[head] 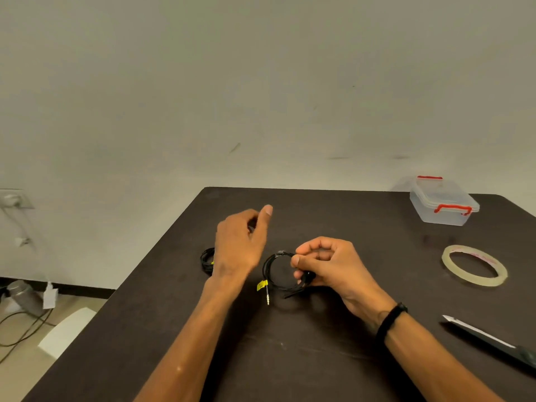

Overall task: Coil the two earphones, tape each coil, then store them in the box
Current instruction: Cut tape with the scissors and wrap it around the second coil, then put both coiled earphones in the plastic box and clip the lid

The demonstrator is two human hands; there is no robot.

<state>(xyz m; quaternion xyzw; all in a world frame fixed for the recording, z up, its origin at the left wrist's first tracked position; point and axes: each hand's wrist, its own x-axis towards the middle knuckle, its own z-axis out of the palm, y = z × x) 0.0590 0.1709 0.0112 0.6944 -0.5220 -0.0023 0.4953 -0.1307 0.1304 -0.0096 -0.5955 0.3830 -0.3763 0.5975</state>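
Observation:
A coiled black earphone with a yellow tag and a metal jack plug hangs just above the dark table. My right hand pinches its right side, and a bit of clear tape shows at the coil's top. My left hand hovers to the left of this coil with loosely curled fingers, holding nothing. A second black earphone coil lies on the table, partly hidden behind my left wrist. The clear plastic box with red latches stands shut at the far right.
A roll of clear tape lies flat at the right. Scissors lie near the table's right front edge. Left of the table, the floor holds cables and a white object. A wall rises behind the table.

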